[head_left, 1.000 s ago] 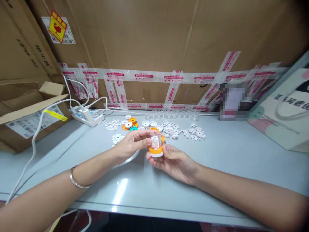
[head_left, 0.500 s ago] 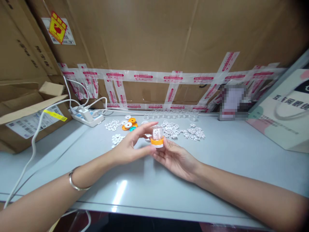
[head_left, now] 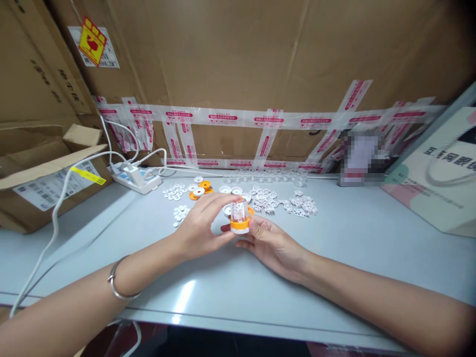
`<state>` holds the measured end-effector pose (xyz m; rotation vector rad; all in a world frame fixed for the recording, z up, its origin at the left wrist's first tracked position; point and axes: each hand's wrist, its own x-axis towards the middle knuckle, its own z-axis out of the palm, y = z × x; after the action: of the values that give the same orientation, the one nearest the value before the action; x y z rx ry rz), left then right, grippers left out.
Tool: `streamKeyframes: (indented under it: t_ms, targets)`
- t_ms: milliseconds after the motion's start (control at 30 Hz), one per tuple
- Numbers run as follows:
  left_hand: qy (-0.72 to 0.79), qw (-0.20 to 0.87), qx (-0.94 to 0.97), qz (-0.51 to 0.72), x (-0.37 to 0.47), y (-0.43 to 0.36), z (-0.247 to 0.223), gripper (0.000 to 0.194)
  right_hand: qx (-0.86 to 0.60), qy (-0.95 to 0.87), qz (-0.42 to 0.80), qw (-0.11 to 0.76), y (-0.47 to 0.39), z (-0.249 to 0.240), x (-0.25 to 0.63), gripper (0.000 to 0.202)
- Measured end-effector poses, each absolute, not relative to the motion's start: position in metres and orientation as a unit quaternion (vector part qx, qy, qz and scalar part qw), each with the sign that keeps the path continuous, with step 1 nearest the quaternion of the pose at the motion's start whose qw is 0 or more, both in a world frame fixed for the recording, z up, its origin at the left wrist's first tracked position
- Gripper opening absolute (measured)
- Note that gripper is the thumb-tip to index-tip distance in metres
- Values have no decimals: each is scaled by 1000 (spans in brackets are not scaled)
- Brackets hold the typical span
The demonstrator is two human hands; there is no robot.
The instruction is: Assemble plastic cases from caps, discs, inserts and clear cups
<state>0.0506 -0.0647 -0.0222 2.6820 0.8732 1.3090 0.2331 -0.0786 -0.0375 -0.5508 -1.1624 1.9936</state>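
Background: a large cardboard box banded with printed tape. In front of it, a pale table.

Item, one clear cup: upright between the two hands, above the table, with an orange ring low down and a white base under that; white pieces showed inside.

Right hand: pinched the cup at its ring, thumb on the near right side. Left hand: curved in a loose C, forefinger at the top, thumb near the base; whether it pressed could not be told.

Handling, as judged: light, stiff plastic; smooth wall probably slippery, apt to crack if dropped. Best hold: the ring.

Also listed: loose white parts and a row of spare cups behind.
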Motion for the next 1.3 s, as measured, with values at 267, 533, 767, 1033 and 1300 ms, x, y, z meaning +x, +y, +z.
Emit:
streamKeyframes:
  t_ms: [267, 533, 767, 1033, 1300]
  targets:
    - [276, 10, 868, 413, 49, -64, -20, 48, -216, -478, 767, 368, -78, -33, 234, 27]
    - [273, 83, 874, 394, 49, -62, -22, 59, -269, -605, 606, 441, -69, -31, 240, 66]
    - [288, 74, 878, 376, 47, -60, -24, 71, -276, -646, 576, 418, -68, -29, 243, 54]
    - [307, 59, 881, 355, 44, -61, -20, 59, -423, -666, 398, 467, -19, -6, 288, 51]
    - [283, 28, 899, 334, 42, -59, -21, 41, -663, -601, 52, 444, 22, -53, 467, 49]
